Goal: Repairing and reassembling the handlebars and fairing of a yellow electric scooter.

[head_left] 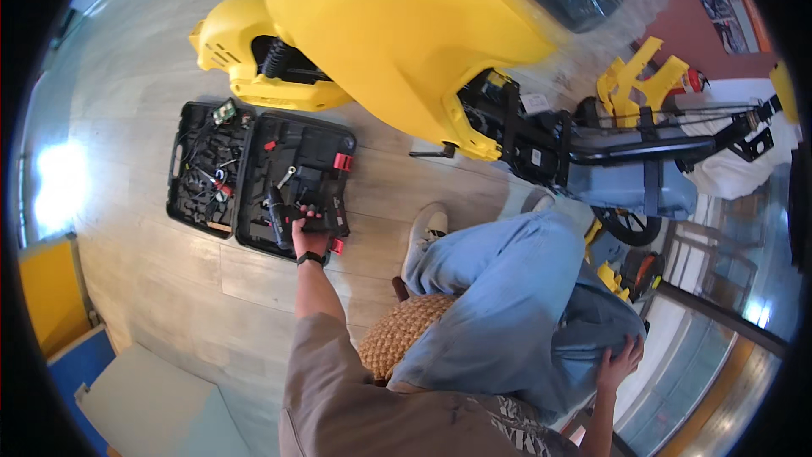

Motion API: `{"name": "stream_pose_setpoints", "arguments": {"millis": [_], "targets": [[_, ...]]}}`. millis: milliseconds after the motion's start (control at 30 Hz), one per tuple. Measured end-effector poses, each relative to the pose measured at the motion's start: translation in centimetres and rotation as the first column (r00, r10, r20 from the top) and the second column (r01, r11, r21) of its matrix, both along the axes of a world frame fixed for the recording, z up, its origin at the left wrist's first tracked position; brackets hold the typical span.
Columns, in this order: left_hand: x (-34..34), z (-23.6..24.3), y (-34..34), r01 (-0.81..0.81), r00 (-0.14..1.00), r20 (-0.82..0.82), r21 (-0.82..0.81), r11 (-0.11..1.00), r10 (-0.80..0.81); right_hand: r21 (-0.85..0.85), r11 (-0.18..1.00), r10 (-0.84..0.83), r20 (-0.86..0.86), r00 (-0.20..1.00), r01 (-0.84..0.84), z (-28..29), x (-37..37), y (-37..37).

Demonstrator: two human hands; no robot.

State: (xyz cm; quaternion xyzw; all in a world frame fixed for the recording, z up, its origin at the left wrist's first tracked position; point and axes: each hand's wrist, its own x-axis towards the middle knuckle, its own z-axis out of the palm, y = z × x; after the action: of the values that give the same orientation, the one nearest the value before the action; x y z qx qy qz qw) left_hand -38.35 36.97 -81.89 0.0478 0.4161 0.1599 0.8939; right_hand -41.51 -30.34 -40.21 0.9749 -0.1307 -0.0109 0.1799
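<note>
My left hand [308, 243], with a dark band on its wrist, reaches into an open black tool case [267, 129] on the floor. Its fingers close around a black cordless drill [277, 210]; part of the grip is hidden by the hand. Around it in the case lie a wrench [288, 176] and dark moulded slots. The lid half holds a tangle of small tools and a green circuit board [224, 112]. On the leg of my blue jeans, my right hand [623, 362] lies with its fingers apart, holding nothing.
A large yellow scooter body [381, 25] stands in front, its frame and black handlebar [651, 151] stretching to the right. Below me is a woven stool [404, 330]. Yellow plastic parts [634, 85] rest at the far right. A grey box-like block [156, 406] sits lower left.
</note>
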Motion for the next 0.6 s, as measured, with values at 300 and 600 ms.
{"name": "stream_pose_setpoints", "arguments": {"millis": [300,600], "targets": [[-0.5,-2.3,-1.5,-0.008,1.000,-0.028,-0.100,0.995,0.005,0.036,0.998,-0.049,-0.017,0.999,0.049,0.1,1.5,1.4],[-2.5,-6.1,-1.3,-0.015,0.982,-0.190,-0.106,0.994,-0.006,0.006,0.995,0.104,0.039,0.994,-0.105,0.7,2.9,2.5]]}}
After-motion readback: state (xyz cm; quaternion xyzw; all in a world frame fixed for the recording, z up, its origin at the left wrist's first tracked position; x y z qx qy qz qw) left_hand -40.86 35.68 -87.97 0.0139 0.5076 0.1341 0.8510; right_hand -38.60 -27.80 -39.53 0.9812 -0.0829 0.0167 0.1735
